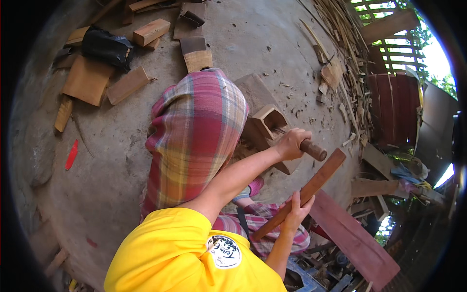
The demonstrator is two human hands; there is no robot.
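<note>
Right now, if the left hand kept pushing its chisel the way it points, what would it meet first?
The left hand drives the chisel toward the hollowed wooden block just up-left of it; the tip seems already at its cavity, though depth is unclear.

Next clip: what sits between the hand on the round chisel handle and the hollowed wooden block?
In the head view, only the chisel's shaft spans that short stretch, running from the left hand into the hollowed wooden block. The right hand holds a flat wooden stick lower down.

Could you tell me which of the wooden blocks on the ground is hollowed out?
The hollowed block beside the left hand, against the plaid knee; the blocks lying farther off look solid.
</note>
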